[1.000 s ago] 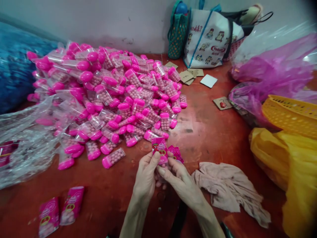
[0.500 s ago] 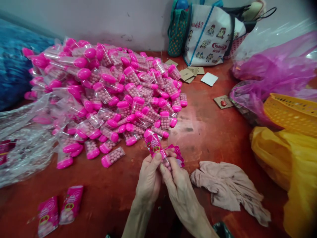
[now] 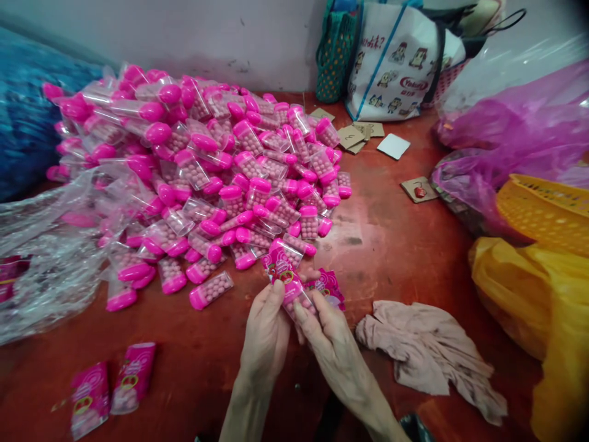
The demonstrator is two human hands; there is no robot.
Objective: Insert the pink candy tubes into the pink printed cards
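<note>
My left hand and my right hand meet low in the middle, both pinched on one candy tube with a pink printed label round it, tilted up to the left. More pink labels show just behind my right fingers. Right beyond the hands lies a big pile of clear tubes with pink caps, full of pink balls, each in a clear bag. Two labelled tubes lie at the lower left on the red table.
Crumpled clear plastic lies left, a beige cloth right of my hands. A yellow bag, yellow basket and pink plastic bag fill the right side. Printed tote bags and cardboard cards stand by the wall.
The labelled tube has tipped from upright to leaning left in my fingers. My hands have shifted slightly left, staying together on it.
</note>
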